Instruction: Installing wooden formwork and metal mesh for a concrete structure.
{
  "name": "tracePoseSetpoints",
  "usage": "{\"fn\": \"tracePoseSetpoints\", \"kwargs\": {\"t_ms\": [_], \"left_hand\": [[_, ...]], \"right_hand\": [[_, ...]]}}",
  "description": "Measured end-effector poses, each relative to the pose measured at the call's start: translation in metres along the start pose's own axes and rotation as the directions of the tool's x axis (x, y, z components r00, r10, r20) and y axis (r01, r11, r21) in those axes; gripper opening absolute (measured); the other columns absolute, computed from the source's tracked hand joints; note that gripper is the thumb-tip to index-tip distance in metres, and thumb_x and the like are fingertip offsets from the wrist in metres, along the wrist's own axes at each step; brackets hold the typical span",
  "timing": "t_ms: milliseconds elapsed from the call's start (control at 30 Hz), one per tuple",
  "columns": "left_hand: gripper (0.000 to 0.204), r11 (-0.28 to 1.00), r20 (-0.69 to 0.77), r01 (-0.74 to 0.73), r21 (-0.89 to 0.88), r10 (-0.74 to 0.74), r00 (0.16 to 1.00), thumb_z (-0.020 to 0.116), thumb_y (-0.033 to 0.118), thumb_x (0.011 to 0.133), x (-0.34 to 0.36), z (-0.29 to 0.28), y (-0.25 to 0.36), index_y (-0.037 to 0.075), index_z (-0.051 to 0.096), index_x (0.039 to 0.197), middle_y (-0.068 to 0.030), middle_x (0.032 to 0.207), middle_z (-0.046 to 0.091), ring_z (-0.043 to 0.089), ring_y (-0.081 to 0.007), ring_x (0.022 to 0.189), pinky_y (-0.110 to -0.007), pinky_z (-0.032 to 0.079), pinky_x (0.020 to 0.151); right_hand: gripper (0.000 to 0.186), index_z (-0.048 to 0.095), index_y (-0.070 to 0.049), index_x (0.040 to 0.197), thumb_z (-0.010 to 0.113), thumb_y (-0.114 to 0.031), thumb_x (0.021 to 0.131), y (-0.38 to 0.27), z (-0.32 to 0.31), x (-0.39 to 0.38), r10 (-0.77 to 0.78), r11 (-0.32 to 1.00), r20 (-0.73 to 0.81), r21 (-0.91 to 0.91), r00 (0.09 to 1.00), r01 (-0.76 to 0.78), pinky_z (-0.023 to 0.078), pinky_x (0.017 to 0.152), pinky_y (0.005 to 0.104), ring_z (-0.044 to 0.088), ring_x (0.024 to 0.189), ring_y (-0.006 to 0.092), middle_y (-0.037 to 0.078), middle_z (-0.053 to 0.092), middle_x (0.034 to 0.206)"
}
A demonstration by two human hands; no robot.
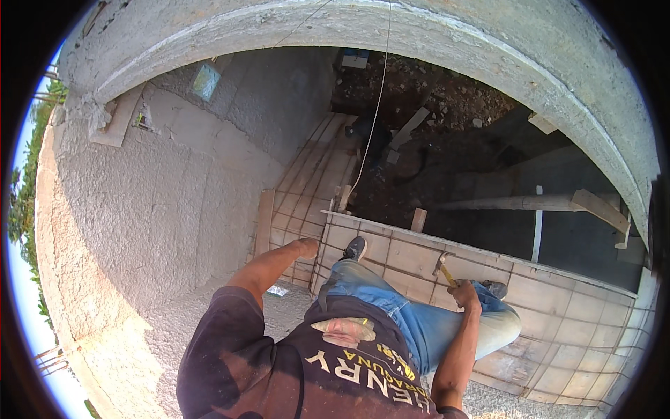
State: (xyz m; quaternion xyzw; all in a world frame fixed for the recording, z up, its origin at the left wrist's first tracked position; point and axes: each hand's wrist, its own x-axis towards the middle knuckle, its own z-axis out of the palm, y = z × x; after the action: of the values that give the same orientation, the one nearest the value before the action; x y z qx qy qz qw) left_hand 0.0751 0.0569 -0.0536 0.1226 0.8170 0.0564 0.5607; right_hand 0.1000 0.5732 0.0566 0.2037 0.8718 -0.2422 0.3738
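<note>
The right hand (464, 295) grips a yellow-handled hammer (442, 264). The left hand (306, 248) is near thin metal bars (387, 255); I can't tell if it holds anything.

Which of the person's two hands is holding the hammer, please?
The right hand, gripping the hammer by its yellowish handle; the left hand, beside the steel bar grid, shows no hammer.

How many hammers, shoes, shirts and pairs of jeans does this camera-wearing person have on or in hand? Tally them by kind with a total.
Hammer: 1
Shoes: 2
Shirt: 1
Jeans: 1 pair
Total: 5
</note>
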Motion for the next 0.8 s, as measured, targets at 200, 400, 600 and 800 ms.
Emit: {"fn": "tracePoseSetpoints", "kwargs": {"t_ms": [200, 400, 600, 800], "left_hand": [[0.026, 0.999, 0.005, -0.024, 0.02, 0.024, 1.0, 0.059, 0.017, 0.083, 0.01, 0.0, -0.004, -0.004, 0.07, 0.095, -0.0239, 0.104, 0.067, 0.065, -0.0362, 0.102, -0.042, 0.051, 0.087], [0.029, 0.996, -0.033, 0.047, -0.077, -0.049, 0.998, 0.056, 0.017, 0.083, 0.026, 0.017, -0.022, -0.004, 0.07, 0.097, -0.0225, 0.108, 0.067, 0.064, -0.035, 0.105, -0.043, 0.05, 0.088], [0.028, 1.0, -0.04, -0.011, -0.024, 0.01, 0.999, 0.056, 0.018, 0.082, 0.03, 0.03, -0.025, -0.004, 0.07, 0.092, -0.0256, 0.102, 0.067, 0.065, -0.0367, 0.1, -0.042, 0.051, 0.086], [0.028, 0.998, -0.082, -0.057, -0.026, 0.055, 0.995, 0.055, 0.018, 0.082, 0.032, 0.038, -0.03, -0.004, 0.07, 0.09, -0.0264, 0.098, 0.067, 0.066, -0.0374, 0.097, -0.042, 0.052, 0.085]], "right_hand": [[0.033, 0.066, 0.006, 0.102, 0.071, -0.015, 0.077, 0.01, 0.001, 0.002, 0.014, 1.0, 0.005, 0.008, 1.0, -0.014, 0.046, 0.043, 0.0364, 0.059, 0.047, 0.0207, 0.013, 0.061, 0.06], [0.036, 0.064, 0.008, 0.102, 0.071, -0.016, 0.077, 0.001, 0.002, 0.005, 0.003, 1.0, 0.037, 0.007, 0.999, -0.003, 0.049, 0.045, 0.0373, 0.062, 0.051, 0.0233, 0.015, 0.062, 0.063], [0.047, 0.056, 0.01, 0.114, 0.071, -0.018, 0.078, -0.006, -0.002, -0.001, 0.053, 0.998, 0.053, -0.03, 0.997, -0.051, 0.051, 0.047, 0.0382, 0.065, 0.055, 0.0272, 0.021, 0.067, 0.076], [0.052, 0.051, 0.009, 0.119, 0.071, -0.018, 0.079, -0.01, -0.001, 0.001, 0.07, 0.997, 0.076, -0.039, 0.995, -0.067, 0.051, 0.047, 0.0382, 0.065, 0.055, 0.0271, 0.021, 0.068, 0.084]]}}
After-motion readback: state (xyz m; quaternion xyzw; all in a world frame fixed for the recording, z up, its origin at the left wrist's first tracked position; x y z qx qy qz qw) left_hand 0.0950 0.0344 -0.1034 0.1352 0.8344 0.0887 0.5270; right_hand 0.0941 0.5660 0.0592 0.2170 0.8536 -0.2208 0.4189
